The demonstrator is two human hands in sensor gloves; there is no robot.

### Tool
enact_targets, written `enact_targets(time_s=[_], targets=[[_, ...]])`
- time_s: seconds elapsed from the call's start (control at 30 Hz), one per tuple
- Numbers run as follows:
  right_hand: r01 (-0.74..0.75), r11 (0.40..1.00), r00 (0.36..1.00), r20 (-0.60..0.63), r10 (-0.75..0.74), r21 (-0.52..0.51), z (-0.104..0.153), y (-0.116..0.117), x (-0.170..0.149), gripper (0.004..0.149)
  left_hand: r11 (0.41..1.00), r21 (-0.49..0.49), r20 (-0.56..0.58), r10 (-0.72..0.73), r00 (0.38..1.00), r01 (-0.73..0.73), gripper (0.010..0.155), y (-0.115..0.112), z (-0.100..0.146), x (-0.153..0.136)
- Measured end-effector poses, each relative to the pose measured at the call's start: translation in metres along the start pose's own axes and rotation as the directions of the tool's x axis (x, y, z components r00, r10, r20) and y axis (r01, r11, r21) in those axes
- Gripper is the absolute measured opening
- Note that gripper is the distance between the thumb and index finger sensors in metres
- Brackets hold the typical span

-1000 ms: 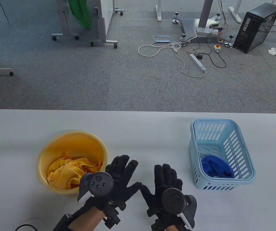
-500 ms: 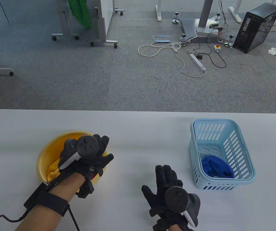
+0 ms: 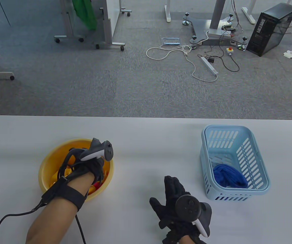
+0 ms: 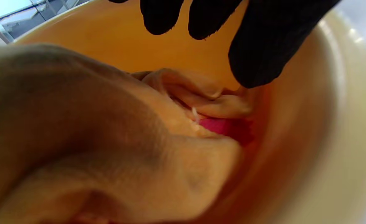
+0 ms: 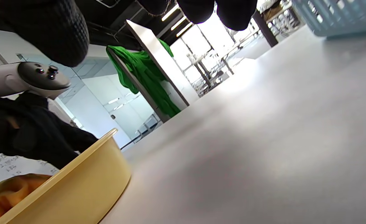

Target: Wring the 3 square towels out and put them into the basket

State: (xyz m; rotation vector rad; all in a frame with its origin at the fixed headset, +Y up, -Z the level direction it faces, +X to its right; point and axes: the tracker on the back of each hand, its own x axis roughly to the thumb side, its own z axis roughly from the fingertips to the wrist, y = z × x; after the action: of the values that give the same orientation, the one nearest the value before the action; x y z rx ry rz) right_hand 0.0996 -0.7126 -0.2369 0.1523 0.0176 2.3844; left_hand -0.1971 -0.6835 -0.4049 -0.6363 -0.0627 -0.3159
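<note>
table view overhead, wrist views close, sharing yellow basin (image 3: 46,165)

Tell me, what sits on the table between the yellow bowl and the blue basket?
Only the right hand, near the front edge; otherwise bare white table separates the yellow plastic bowl from the light-blue slotted basket, per the table view.
</note>
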Motion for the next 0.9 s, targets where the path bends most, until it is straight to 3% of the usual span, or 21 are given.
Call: enact_targets(time_s=[0.07, 0.3, 0.43, 0.67, 0.9], targets=[[-0.010, 1.000, 1.000, 0.005, 0.010, 0.019, -0.001, 0.001, 0.000, 0.095, 0.999, -0.007, -0.009, -0.033, 0.999, 0.033, 0.079, -0.002, -0.006, 0.004], [-0.011, 0.999, 1.000, -0.006, 0.011, 0.034, -0.002, 0.003, -0.004, 0.093, 0.979, -0.176, -0.048, -0.118, 0.992, 0.107, 0.087, -0.014, -0.026, 0.006], [0.019, 0.998, 1.000, 0.002, -0.019, 0.064, -0.005, 0.007, -0.004, 0.092, 0.977, -0.176, -0.045, -0.129, 0.991, 0.119, 0.089, -0.013, -0.031, -0.001], [0.015, 0.997, 1.000, -0.009, -0.014, 0.076, -0.008, 0.009, -0.008, 0.089, 0.980, -0.190, -0.070, -0.066, 0.995, 0.052, 0.060, -0.013, -0.036, -0.010], [0.008, 0.998, 1.000, -0.029, -0.006, 0.059, -0.007, 0.006, -0.011, 0.088, 0.990, -0.123, -0.032, 0.059, 0.998, -0.062, 0.051, -0.005, -0.036, -0.028]])
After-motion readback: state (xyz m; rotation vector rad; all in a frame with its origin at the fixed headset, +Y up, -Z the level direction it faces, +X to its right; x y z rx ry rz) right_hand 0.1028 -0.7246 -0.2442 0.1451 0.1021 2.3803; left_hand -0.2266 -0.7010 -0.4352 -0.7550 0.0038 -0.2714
